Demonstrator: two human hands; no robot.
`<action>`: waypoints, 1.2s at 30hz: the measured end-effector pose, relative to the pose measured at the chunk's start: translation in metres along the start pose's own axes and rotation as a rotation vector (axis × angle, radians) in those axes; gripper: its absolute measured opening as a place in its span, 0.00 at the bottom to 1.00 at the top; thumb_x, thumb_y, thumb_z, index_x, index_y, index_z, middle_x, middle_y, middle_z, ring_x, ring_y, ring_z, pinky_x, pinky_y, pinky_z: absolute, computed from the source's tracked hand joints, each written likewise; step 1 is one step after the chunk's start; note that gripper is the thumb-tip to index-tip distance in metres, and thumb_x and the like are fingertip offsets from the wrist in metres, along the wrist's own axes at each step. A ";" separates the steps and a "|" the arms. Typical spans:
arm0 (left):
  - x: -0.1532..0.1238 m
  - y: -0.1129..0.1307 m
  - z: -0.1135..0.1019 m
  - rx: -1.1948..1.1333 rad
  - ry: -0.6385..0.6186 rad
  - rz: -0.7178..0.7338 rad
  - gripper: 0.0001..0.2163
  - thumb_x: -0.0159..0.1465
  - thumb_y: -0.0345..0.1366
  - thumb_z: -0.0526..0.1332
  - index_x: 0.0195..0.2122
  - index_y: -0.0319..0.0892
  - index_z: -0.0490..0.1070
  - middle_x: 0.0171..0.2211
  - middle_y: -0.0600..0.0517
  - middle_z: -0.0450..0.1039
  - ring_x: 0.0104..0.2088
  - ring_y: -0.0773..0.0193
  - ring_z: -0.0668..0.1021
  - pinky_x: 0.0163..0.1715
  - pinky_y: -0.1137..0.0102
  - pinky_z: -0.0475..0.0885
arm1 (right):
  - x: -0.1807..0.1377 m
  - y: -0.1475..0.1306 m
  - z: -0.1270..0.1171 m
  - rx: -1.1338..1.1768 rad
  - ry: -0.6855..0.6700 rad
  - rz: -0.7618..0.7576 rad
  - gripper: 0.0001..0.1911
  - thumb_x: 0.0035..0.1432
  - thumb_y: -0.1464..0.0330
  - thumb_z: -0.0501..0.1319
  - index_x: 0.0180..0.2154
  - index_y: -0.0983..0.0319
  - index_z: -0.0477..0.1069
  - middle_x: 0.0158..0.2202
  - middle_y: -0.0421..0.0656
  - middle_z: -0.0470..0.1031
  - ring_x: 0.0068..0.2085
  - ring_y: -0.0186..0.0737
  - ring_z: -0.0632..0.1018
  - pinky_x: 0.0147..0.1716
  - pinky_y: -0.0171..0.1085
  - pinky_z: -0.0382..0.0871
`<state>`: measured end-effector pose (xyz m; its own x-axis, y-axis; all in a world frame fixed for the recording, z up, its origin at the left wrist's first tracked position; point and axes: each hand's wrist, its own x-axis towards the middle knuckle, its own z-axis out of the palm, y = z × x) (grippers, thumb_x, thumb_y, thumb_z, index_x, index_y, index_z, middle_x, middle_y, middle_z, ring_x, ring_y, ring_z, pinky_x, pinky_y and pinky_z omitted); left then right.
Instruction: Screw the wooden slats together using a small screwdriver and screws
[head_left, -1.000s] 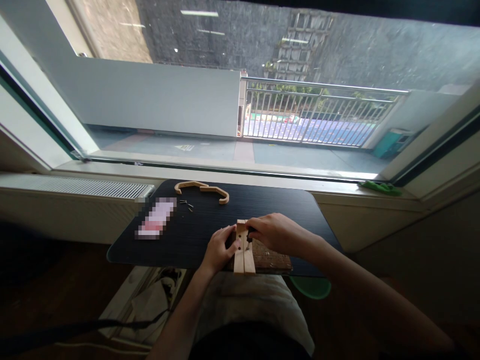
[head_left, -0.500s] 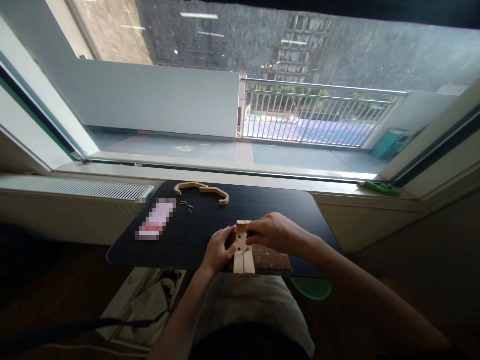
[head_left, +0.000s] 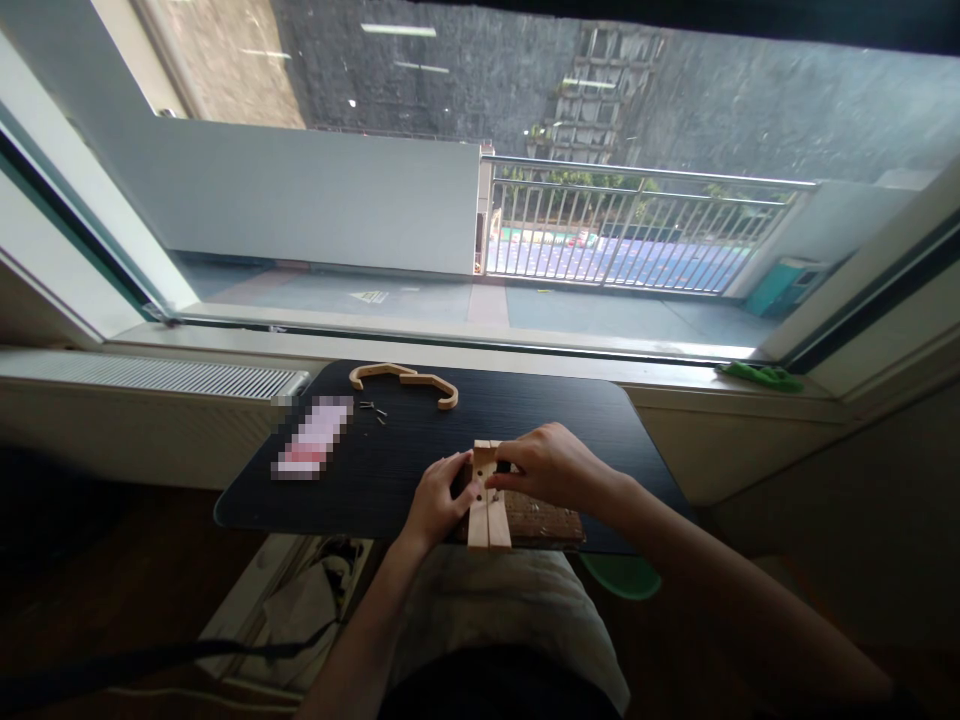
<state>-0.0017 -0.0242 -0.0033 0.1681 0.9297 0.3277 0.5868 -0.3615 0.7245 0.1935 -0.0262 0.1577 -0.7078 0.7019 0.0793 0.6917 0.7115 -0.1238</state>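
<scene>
Two pale wooden strips [head_left: 488,520] lie side by side on a brown perforated board [head_left: 546,521] at the near edge of a black table [head_left: 420,450]. My left hand [head_left: 438,497] grips the strips from the left, fingers curled against their side. My right hand [head_left: 551,466] is closed over their far end, pinching something small and dark that I cannot make out.
At the table's far side lie two curved wooden pieces [head_left: 406,379], a few small screws [head_left: 374,409] and a blurred pink-white packet [head_left: 312,436]. A radiator grille [head_left: 150,374] runs at left under the window. A green object [head_left: 763,376] rests on the sill at right.
My right hand has shifted slightly at the far end of the strips. The left hand and the strips stay put.
</scene>
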 end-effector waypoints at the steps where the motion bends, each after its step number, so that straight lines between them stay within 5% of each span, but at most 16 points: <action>1: 0.000 0.000 0.000 -0.001 0.000 0.000 0.20 0.58 0.37 0.60 0.52 0.41 0.72 0.52 0.44 0.76 0.54 0.50 0.75 0.58 0.52 0.66 | 0.000 0.000 0.001 0.000 0.005 0.005 0.14 0.62 0.56 0.60 0.38 0.59 0.77 0.27 0.41 0.78 0.25 0.34 0.72 0.24 0.35 0.46; 24: 0.000 -0.002 0.001 -0.004 0.018 0.003 0.20 0.59 0.39 0.61 0.52 0.41 0.73 0.51 0.44 0.76 0.52 0.51 0.76 0.57 0.53 0.68 | 0.006 -0.017 -0.002 -0.178 -0.130 0.228 0.22 0.69 0.56 0.47 0.39 0.60 0.74 0.31 0.47 0.80 0.32 0.43 0.79 0.27 0.35 0.55; 36: 0.000 0.003 -0.001 -0.005 0.011 0.019 0.19 0.59 0.38 0.60 0.52 0.43 0.73 0.50 0.46 0.77 0.52 0.52 0.76 0.57 0.55 0.67 | -0.008 -0.001 0.002 0.180 -0.047 0.021 0.13 0.65 0.71 0.52 0.50 0.62 0.67 0.43 0.47 0.75 0.38 0.40 0.76 0.34 0.37 0.62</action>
<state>-0.0007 -0.0251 -0.0006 0.1705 0.9217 0.3485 0.5793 -0.3799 0.7212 0.1979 -0.0325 0.1549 -0.7026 0.7110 0.0288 0.6724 0.6767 -0.2998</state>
